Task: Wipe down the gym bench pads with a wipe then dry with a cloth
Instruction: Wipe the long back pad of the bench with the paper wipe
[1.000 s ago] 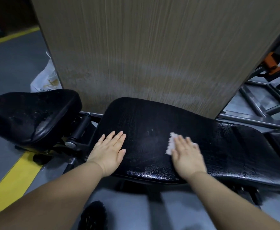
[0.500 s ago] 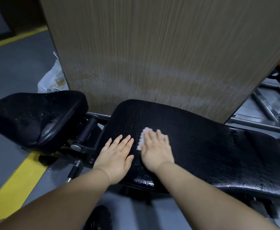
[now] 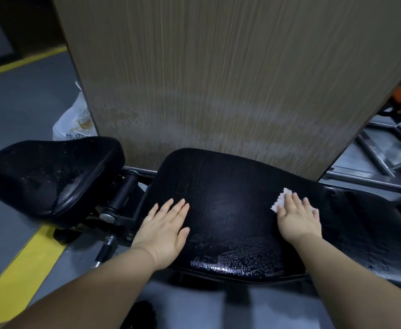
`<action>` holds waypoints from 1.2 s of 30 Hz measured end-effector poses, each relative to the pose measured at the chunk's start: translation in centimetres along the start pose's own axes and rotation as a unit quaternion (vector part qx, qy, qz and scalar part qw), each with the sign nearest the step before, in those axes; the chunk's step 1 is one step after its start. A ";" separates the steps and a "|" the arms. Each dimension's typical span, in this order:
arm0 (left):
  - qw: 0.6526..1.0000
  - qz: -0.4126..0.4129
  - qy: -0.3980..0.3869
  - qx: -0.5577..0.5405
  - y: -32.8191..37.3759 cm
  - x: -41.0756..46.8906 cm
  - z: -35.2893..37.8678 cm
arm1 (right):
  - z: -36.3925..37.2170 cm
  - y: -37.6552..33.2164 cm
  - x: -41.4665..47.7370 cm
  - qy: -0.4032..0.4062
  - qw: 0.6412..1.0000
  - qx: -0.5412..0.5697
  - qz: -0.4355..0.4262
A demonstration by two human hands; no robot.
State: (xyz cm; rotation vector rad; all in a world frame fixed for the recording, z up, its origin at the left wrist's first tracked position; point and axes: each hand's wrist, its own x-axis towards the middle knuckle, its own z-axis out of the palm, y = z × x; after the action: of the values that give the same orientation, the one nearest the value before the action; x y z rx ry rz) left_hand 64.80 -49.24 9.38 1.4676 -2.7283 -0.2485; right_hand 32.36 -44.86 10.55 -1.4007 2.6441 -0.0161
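Note:
A long black bench pad (image 3: 230,210) runs across the middle, its front edge glistening wet. My right hand (image 3: 298,216) presses flat on a small white wipe (image 3: 280,201) on the pad's right half; only the wipe's left edge shows past my fingers. My left hand (image 3: 165,227) rests flat, fingers straight, on the pad's left end. A second black seat pad (image 3: 50,174) sits to the left, speckled with droplets, joined by a black hinge and roller (image 3: 123,193).
A tall wood-grain panel (image 3: 218,79) stands right behind the bench. A white plastic bag (image 3: 74,124) lies on the grey floor at back left. Yellow floor stripe (image 3: 21,264) at lower left. Metal frame bars (image 3: 380,157) at right.
My right hand slid the wipe left next to my left hand, then back to the right half of the pad. My left hand stayed in place.

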 end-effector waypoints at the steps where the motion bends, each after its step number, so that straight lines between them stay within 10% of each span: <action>1: 1.000 -0.001 -0.002 0.000 0.0 0.0 0.0 | 0.1 0.4 -0.1 -0.001 1.000 0.006 0.012; 11: 0.998 -0.048 -0.026 0.020 2.0 -0.5 -2.2 | 2.0 -7.3 -9.6 -0.022 0.956 0.095 -0.276; 15: 0.995 -0.060 0.059 -0.050 4.1 -0.5 -3.0 | 0.8 -6.1 -10.1 0.015 0.910 0.342 -0.232; 18: 0.996 -0.057 0.030 -0.067 5.8 0.3 -3.2 | -0.6 -4.6 -9.7 0.103 0.944 0.254 -0.186; 22: 0.995 -0.072 -0.013 -0.074 7.8 1.6 -3.3 | -2.0 -4.7 -10.0 -0.046 0.980 0.096 -0.171; 36: 0.931 -0.167 -0.013 -0.325 9.3 2.6 -5.5 | -2.2 -5.4 -10.0 -0.075 0.968 0.169 -0.169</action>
State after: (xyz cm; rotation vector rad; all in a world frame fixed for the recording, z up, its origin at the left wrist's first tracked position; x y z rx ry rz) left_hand 56.24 -47.04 16.14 1.6698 -2.0520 -1.0620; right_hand 42.02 -39.76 14.39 -1.6299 2.1276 -0.3647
